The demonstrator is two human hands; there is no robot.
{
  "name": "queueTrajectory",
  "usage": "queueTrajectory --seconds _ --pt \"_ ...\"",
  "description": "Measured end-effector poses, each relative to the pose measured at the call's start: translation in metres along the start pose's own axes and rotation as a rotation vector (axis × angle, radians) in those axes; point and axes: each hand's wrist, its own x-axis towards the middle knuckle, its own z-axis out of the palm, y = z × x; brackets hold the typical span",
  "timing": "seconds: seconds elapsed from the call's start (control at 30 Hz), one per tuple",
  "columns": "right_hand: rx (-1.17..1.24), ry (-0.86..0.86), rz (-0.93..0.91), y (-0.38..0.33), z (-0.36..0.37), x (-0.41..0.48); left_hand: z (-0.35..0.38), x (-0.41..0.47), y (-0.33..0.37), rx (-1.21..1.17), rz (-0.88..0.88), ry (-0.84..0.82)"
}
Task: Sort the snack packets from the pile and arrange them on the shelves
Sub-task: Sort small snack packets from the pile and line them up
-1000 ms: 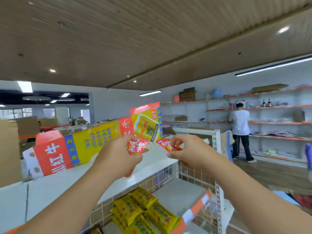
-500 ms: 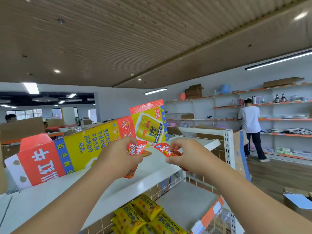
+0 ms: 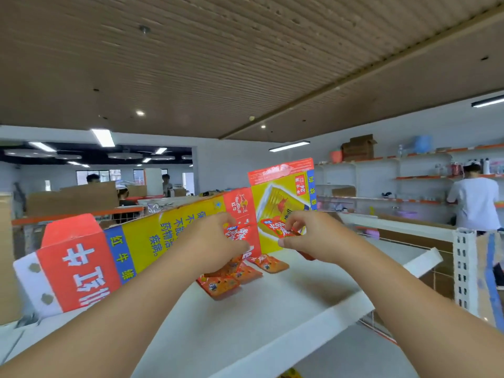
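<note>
While both hands work over the top shelf (image 3: 272, 323), the sorting looks under way but far from finished. Three red packets (image 3: 246, 272) lie flat in a loose row toward the back edge of the shelf, just in front of the carton (image 3: 141, 241) that lies along that edge; the nearest one sits a little forward of the other two. The left hand (image 3: 215, 241) has its fingers curled round a bunch (image 3: 237, 233) of the same red kind, held just above the laid ones, with some hanging down to touch or nearly touch them. The right hand (image 3: 313, 238) pinches a single packet (image 3: 278, 227) between thumb and fingertips, in front of the carton's end and clear of the shelf. By my reading, the step in hand is dealing from the bunch onto the row. Left to do: set down the pinched one, then the rest of the bunch, and square the row. The pile is out of view, so how many remain I cannot tell. A scrap of yellow wrapper (image 3: 291, 373) shows below the shelf's front edge
</note>
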Motion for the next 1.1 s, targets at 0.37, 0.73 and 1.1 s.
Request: queueTrajectory --seconds 0.37,0.73,1.1 --pt "-0.024 -0.261 -0.243 -0.001 0.066 0.11 -0.001 0.018 -0.022 0.151 -0.219 0.041" --pt "-0.319 -0.519 -0.41 0.058 0.045 0.18 0.063 0.086 0.05 0.376 -0.442 -0.167" --pt "-0.118 -0.598 -0.468 0.082 0.082 0.196 0.118 0.093 0.032 0.456 -0.499 -0.118"
